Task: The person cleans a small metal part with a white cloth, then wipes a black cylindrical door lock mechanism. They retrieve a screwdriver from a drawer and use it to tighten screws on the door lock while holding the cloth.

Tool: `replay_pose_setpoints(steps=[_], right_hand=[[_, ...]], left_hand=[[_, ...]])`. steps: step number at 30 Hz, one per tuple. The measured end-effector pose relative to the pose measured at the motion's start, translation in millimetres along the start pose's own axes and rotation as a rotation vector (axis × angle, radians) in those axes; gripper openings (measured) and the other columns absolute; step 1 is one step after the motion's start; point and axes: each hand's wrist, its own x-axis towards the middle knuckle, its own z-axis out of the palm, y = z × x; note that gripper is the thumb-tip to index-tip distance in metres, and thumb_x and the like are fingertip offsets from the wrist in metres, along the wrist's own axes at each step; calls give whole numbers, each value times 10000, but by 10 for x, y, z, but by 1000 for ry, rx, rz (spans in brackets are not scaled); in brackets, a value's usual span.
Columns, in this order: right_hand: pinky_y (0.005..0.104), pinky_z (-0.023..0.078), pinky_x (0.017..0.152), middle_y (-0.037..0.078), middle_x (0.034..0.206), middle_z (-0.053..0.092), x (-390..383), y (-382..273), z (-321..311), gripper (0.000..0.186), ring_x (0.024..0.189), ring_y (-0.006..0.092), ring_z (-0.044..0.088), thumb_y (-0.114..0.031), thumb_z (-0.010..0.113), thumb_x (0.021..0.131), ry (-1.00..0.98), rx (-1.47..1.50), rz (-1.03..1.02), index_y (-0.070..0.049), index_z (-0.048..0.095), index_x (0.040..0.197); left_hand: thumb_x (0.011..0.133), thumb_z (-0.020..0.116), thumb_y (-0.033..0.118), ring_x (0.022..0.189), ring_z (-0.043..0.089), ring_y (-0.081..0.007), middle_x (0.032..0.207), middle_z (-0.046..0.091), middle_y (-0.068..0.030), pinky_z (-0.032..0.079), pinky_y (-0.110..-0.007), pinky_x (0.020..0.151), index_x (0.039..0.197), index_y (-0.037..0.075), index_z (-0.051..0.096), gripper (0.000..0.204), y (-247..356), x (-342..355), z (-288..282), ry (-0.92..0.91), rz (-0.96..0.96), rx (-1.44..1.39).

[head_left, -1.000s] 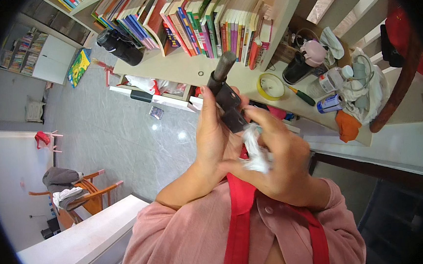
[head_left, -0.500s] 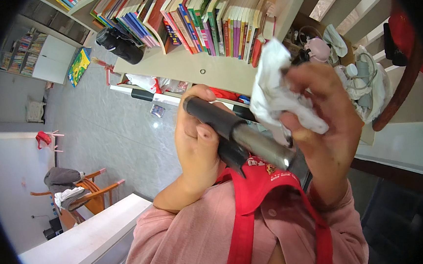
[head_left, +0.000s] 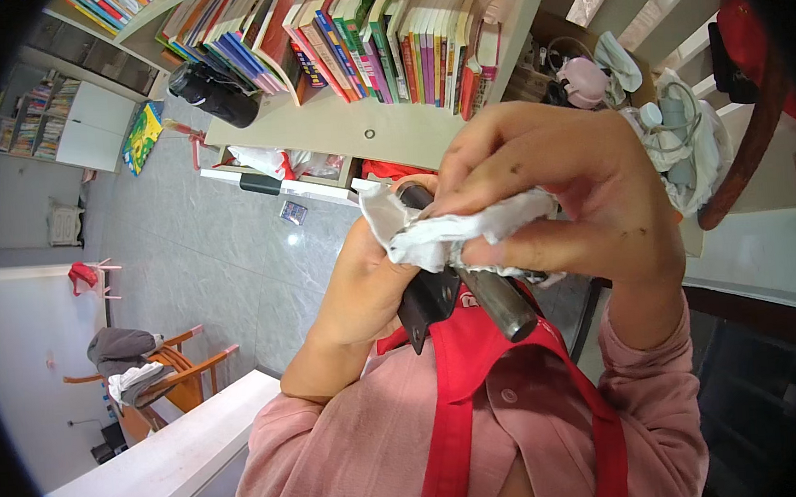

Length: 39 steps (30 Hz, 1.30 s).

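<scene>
My left hand [head_left: 350, 293] is wrapped round a dark metal tube [head_left: 502, 308], held at a slant in front of the red apron. Its bare greyish end points toward my chest, and a black flat bracket-like piece [head_left: 428, 307] with small holes sticks out below it. In my right hand [head_left: 587, 180] a crumpled white tissue [head_left: 475, 229] is pinched between thumb and fingers. The tissue lies across the middle of the tube, touching it, and hides part of it along with some left fingertips. Dark smudges show on the right hand.
Beyond my hands stands a desk [head_left: 316, 125] with a row of books [head_left: 402, 45], a black bottle [head_left: 212, 95] and a small ring [head_left: 370, 134]. Its drawer [head_left: 311, 188] is pulled out. A wooden chair [head_left: 180, 365] and white cabinet top [head_left: 163, 454] lie left; a cluttered box sits right.
My right hand has brought the tissue left and down onto the tube. The tube's bare end has swung slightly lower and to the left, and my left hand still grips it.
</scene>
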Motion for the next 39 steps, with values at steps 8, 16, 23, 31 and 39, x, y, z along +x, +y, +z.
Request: replay_pose_setpoints(steps=[8, 16, 23, 31, 39], right_hand=[[222, 428, 704, 56, 908, 597, -83, 88, 149, 232, 822, 115, 582, -48, 732, 727, 254, 193, 144, 38, 636, 920], [246, 468, 773, 74, 1003, 624, -153, -8, 650, 277, 872, 134, 612, -89, 604, 867, 686, 455, 139, 52, 566, 1102], [268, 469, 833, 92, 1031, 624, -241, 111, 684, 287, 920, 143, 611, -66, 576, 873, 698, 359, 84, 47, 544, 1135], [291, 467, 839, 116, 1079, 609, -377, -31, 527, 307, 961, 154, 596, -43, 530, 863, 683, 547, 291, 47, 525, 1156], [320, 442, 822, 213, 1033, 572, -341, 11, 439, 212, 894, 258, 573, -86, 494, 797, 578, -122, -31, 30, 610, 931]], left_hand=[[862, 646, 257, 1017, 512, -108, 1111, 531, -33, 401, -251, 886, 1206, 14, 431, 474, -9, 15, 82, 32, 109, 17], [813, 637, 510, 803, 503, -103, 904, 517, -59, 403, -208, 715, 1156, 11, 368, 663, -82, 132, 226, 207, 455, 214], [782, 661, 526, 640, 503, -105, 774, 530, -82, 400, -204, 599, 1137, 15, 337, 701, -215, 195, 176, 315, 704, 350], [845, 514, 582, 583, 486, -106, 755, 487, -30, 416, -210, 503, 1155, 80, 393, 602, -54, 100, 118, -36, 117, -328], [945, 322, 503, 381, 394, -121, 671, 493, -65, 306, -212, 285, 1233, 96, 372, 502, -14, 86, 127, -334, -143, -766]])
